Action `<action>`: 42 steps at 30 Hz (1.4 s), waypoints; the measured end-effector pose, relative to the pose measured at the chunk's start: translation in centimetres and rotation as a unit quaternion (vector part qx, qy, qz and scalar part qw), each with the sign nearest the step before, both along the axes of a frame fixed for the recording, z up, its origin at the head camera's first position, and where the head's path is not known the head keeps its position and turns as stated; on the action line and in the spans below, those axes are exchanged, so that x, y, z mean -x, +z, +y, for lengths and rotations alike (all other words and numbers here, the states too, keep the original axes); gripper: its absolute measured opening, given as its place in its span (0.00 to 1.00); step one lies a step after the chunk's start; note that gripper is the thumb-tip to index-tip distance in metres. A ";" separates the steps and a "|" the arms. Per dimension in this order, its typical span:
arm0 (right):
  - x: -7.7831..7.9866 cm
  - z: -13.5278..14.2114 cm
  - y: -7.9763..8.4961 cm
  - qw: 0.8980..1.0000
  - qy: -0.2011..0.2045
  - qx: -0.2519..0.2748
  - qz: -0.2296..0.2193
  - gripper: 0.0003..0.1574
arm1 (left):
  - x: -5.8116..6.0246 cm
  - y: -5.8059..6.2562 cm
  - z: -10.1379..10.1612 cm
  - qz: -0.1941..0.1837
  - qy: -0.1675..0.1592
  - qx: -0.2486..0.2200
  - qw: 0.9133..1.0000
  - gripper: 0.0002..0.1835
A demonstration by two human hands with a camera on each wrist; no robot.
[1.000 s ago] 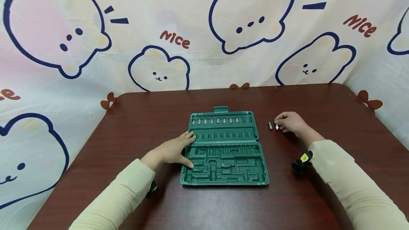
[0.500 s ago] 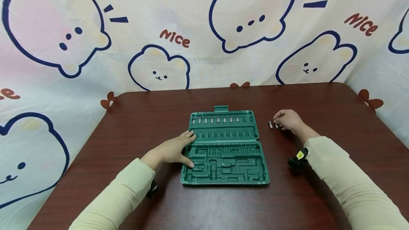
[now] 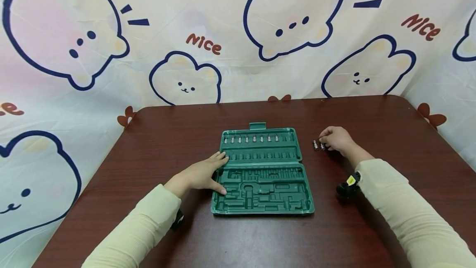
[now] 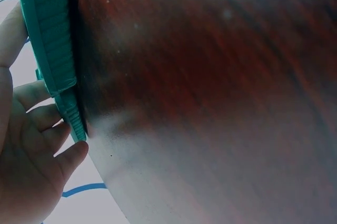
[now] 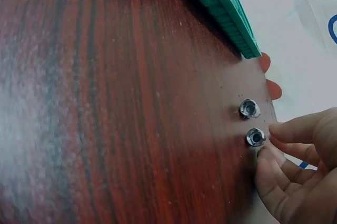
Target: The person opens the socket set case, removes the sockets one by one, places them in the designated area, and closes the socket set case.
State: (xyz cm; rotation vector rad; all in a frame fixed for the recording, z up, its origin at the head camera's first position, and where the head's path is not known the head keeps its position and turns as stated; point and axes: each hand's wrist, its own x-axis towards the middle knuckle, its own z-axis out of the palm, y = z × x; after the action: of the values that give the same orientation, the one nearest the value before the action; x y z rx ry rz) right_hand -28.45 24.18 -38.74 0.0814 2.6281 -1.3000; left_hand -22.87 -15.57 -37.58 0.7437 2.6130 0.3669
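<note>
A green plastic tool case [image 3: 263,214] lies open flat on the table, with molded recesses in both halves. Several small metal pieces [image 3: 247,139] stand in a row along its upper half. My left hand [image 3: 202,173] rests on the case's left edge with fingers spread; in the left wrist view its fingers [image 4: 71,158] touch the green side. To the right of the case, my right hand [image 3: 337,139] pinches a small silver socket [image 5: 256,137] between thumb and fingertips, low at the tabletop. A second socket [image 5: 249,109] lies close beside it, hollow end toward the wrist camera.
The dark red-brown wooden table [image 3: 167,135] carries the case and the sockets. A light cloth with cartoon bears [image 3: 238,73] hangs behind and at the sides. The case's latch tab [image 3: 257,125] sticks out at the far edge.
My right hand has shifted slightly left and away from me, its fingertips closing in around the right-hand socket. My left hand and the case stay in place.
</note>
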 end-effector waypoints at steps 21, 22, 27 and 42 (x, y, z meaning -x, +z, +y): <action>-0.5 -2.2 1.9 0.999 0.016 0.048 0.015 0.17 | -0.2 -0.4 -0.7 -0.022 -0.003 -0.048 0.999 0.51; -0.5 -2.3 2.0 0.998 0.017 0.050 0.015 0.17 | -0.3 -0.4 -0.7 -0.024 -0.003 -0.051 0.998 0.51; -0.5 -2.9 2.3 0.998 0.017 0.061 0.010 0.18 | -0.4 -0.4 -0.7 -0.025 -0.003 -0.057 0.998 0.51; -0.3 -5.1 2.0 0.994 0.055 0.090 0.001 0.20 | -0.5 -0.4 -0.4 -0.017 -0.005 -0.051 0.999 0.52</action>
State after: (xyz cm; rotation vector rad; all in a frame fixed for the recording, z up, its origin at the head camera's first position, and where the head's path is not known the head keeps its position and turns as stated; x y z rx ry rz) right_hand -28.16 19.04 -36.74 -0.0922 2.4653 -1.4907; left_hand -22.38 -16.00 -37.98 0.7762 2.5727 0.5090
